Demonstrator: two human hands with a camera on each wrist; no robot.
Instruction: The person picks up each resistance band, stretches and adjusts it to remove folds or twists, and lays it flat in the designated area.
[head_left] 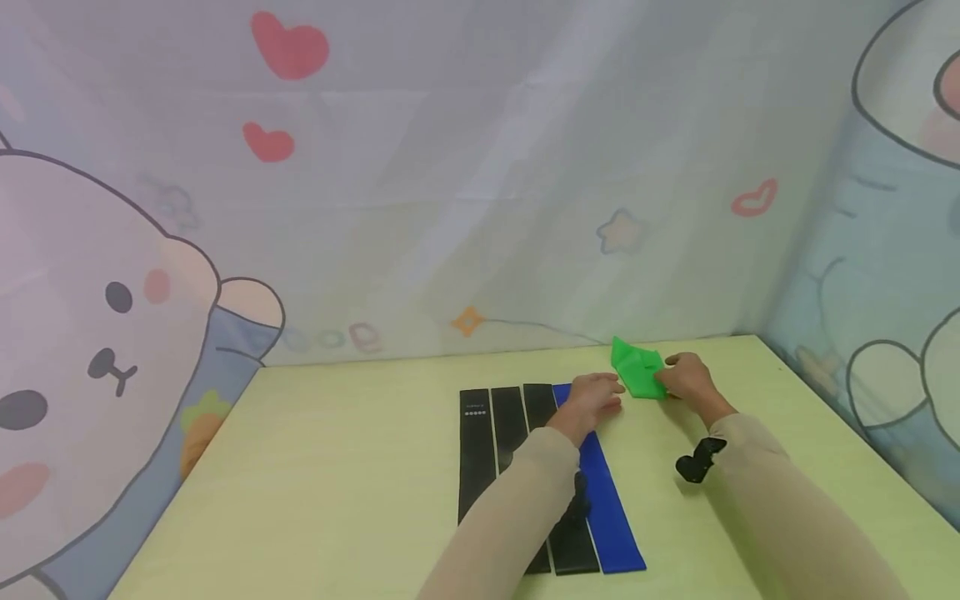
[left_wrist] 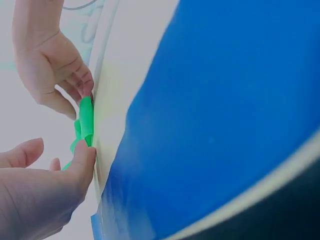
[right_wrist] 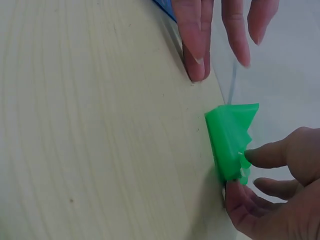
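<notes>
A soft green elastic band [head_left: 639, 372], bunched up and folded, stands near the table's far edge. My right hand [head_left: 690, 382] pinches its right end between thumb and fingers; the right wrist view shows the thumb on the crumpled end of the green band [right_wrist: 227, 142] and fingertips under it. My left hand [head_left: 591, 406] is to the left of it, fingers extended over the far end of the flat blue band [head_left: 613, 512]. In the right wrist view, the left fingers [right_wrist: 192, 35] are spread and hold nothing, a short gap from the green band.
Several flat black bands [head_left: 474, 450] lie side by side left of the blue one, partly under my left sleeve [head_left: 510, 517]. They rest on a pale yellow table [head_left: 322, 483]. A printed cloth [head_left: 450, 167] hangs behind the table and along its right side.
</notes>
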